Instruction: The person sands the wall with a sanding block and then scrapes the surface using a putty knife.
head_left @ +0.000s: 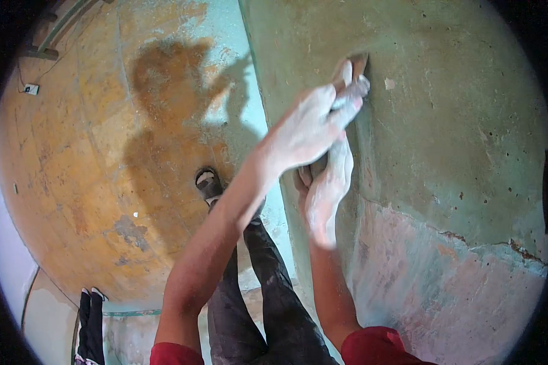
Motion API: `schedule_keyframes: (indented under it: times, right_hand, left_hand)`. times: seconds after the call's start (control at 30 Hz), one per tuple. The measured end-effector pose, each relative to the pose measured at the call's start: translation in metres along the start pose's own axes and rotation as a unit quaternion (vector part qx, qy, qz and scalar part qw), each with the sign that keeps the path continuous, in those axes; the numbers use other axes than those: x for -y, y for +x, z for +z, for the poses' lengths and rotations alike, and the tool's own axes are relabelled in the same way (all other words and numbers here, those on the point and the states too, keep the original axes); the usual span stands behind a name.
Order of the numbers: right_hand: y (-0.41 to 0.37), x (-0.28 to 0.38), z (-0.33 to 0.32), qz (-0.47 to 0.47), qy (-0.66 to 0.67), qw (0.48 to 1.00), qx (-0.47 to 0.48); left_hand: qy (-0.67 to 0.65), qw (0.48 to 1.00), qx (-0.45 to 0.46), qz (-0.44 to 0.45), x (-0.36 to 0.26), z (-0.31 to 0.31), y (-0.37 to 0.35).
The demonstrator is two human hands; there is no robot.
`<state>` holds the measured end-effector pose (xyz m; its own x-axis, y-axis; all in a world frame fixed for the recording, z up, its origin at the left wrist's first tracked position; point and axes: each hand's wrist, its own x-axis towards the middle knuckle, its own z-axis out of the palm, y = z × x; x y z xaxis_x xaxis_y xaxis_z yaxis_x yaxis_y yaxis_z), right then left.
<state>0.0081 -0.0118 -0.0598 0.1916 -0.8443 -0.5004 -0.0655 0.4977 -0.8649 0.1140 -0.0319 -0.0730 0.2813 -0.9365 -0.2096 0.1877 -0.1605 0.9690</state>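
Against the green wall point(444, 121), my left hand point(316, 115), coated in white dust, has its fingers wrapped round a brownish flat piece point(360, 62). The pointed end of this piece sticks out past the fingers and lies at the wall surface. My right hand point(333, 182), also dusty white, is just below and partly behind the left one. Its fingers are bent, and whatever they hold is hidden. The two hands overlap in view.
An orange-stained floor point(103, 152) with a pale strip lies left of the wall. My sandalled foot point(208, 181) stands there. Another person's dark-clothed legs point(91, 322) are at the lower left. A white socket box point(31, 89) with a cable is at the upper left.
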Motion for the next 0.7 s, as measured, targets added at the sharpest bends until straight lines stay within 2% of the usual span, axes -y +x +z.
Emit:
schedule_keyframes:
  times: [0.03,0.07,0.1,0.17,0.2,0.23,0.3,0.37,0.43,0.47,0.5,0.57,0.6,0.63,0.7]
  right_hand:
    - [0.001,0.006,0.004,0.024,-0.017,1.0,0.001]
    - [-0.004,0.013,0.02,0.058,0.006,0.997,-0.048]
    - [-0.006,0.0,0.019,0.059,0.005,0.997,-0.046]
    - [-0.013,-0.022,0.015,-0.035,0.008,0.996,-0.077]
    - [-0.019,-0.016,0.01,-0.028,0.065,0.998,-0.005]
    - [-0.017,-0.009,0.012,-0.028,0.065,0.997,-0.005]
    - [-0.011,-0.004,0.014,0.03,0.086,0.996,-0.022]
    - [-0.003,0.0,0.021,0.055,0.066,0.996,-0.01]
    - [-0.003,-0.007,0.03,0.025,0.097,0.995,-0.011]
    - [-0.009,-0.023,0.022,-0.003,0.085,0.995,-0.051]
    - [-0.013,-0.023,0.017,-0.082,-0.008,0.996,-0.027]
    - [-0.019,-0.009,0.009,-0.008,0.041,0.999,0.03]
    - [-0.016,-0.006,0.014,-0.006,0.041,0.999,0.027]
    - [-0.007,-0.004,0.023,0.001,0.049,0.999,0.002]
    - [0.003,-0.006,0.035,0.031,0.041,0.998,-0.027]
  left_hand:
    - [-0.009,0.998,0.026,-0.052,-0.004,-0.007,0.005]
    - [0.05,0.998,0.018,-0.045,-0.006,-0.013,0.007]
    - [0.05,0.998,0.016,-0.045,-0.002,-0.011,0.005]
    - [0.046,0.997,0.013,-0.062,0.003,-0.005,-0.007]
    - [-0.009,0.999,0.04,-0.027,0.003,-0.002,-0.011]
    - [-0.009,0.999,0.041,-0.027,0.002,-0.004,-0.008]
    - [0.058,0.996,0.039,-0.062,0.004,-0.01,0.001]
    - [0.04,0.996,0.049,-0.058,0.009,-0.017,0.012]
    - [0.034,0.996,0.038,-0.07,0.008,-0.021,0.012]
    - [0.051,0.995,0.013,-0.084,0.006,-0.015,0.002]
    - [0.052,0.995,0.014,-0.083,0.003,-0.013,-0.002]
    - [0.006,0.994,0.069,-0.082,-0.001,-0.011,-0.007]
    - [-0.03,0.99,0.096,-0.104,-0.005,-0.014,-0.001]
    - [-0.031,0.989,0.098,-0.105,-0.004,-0.018,0.005]
    - [0.061,0.995,0.027,-0.071,-0.003,-0.029,0.017]
